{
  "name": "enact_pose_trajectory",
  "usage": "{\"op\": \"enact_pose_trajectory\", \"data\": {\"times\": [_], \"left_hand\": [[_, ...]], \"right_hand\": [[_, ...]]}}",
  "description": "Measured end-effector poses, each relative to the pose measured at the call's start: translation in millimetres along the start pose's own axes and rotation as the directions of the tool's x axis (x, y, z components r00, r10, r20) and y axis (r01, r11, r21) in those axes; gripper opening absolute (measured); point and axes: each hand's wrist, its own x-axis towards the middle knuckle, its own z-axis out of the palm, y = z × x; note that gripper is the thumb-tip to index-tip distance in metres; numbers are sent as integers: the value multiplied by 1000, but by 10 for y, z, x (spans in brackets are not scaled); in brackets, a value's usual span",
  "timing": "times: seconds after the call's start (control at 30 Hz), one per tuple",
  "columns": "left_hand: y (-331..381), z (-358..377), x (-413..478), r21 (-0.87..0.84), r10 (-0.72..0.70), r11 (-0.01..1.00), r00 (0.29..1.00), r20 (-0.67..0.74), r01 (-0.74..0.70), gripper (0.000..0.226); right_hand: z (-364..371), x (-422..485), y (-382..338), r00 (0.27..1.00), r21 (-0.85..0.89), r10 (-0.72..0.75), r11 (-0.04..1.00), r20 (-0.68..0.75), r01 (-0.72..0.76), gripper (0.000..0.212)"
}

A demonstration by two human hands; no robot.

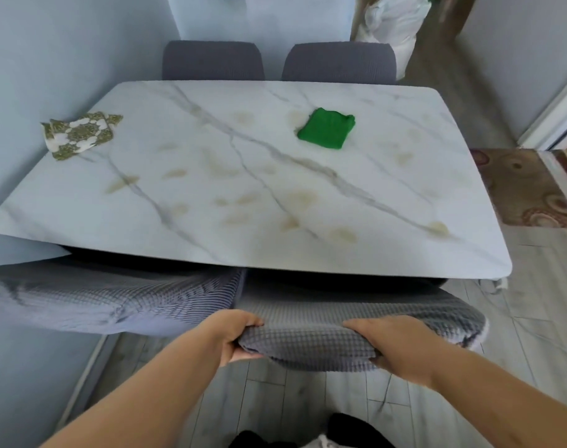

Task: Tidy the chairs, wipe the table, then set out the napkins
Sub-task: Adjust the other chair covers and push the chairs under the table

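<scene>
1. Currently both hands hold the back of the near right chair [308, 318], which wears a grey waffle-weave cover.
2. Left hand [233, 334]: fingers curled over the top edge, thumb underneath, gripping the left part of the chair back.
3. Right hand [392, 344]: fingers wrapped over the right part of the same chair back, gripping it.
4. This chair stands close against the near edge of the table [243, 195]. The near left chair [98, 302] is just beside it.
5. The far left chair [212, 59] and far right chair [338, 61] stand at the far edge.
6. The table top is white and marbled, with yellowish stains across it.
7. A green cloth [327, 128] lies folded on the far right part of the table.
8. The patterned napkins [80, 134] lie stacked at the far left corner, well apart from the cloth.
9. A rug [527, 189] lies on the floor to the right.
</scene>
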Motion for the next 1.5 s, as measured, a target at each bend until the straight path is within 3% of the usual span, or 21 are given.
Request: {"op": "enact_pose_trajectory", "data": {"times": [0.17,0.47,0.7,0.8,0.97,1.2,1.5], "left_hand": [[9,-75,33,-33,41,999,997,-64,-43,10],[9,-179,119,-74,86,993,995,-50,-90,13],[188,-385,167,-11,107,994,992,-64,-108,12],[187,-374,162,0,101,995,994,-47,-101,13],[164,-387,169,-57,110,992,994,-19,-111,19],[348,-348,223,-166,171,970,983,-59,-179,5],[245,-282,212,-156,177,971,984,-32,-180,16]], "right_hand": [[75,76,-14,999,18,-21,1000,-38,22,64],[183,82,-80,995,44,38,998,-89,-34,67],[272,211,-303,986,81,68,995,-152,-57,67],[226,185,-188,992,71,53,996,-113,-45,72],[157,11,90,977,-58,200,977,-70,-204,76],[-10,94,210,973,-40,147,987,-177,-156,67],[154,34,272,962,-4,92,995,-256,-96,62]]}}
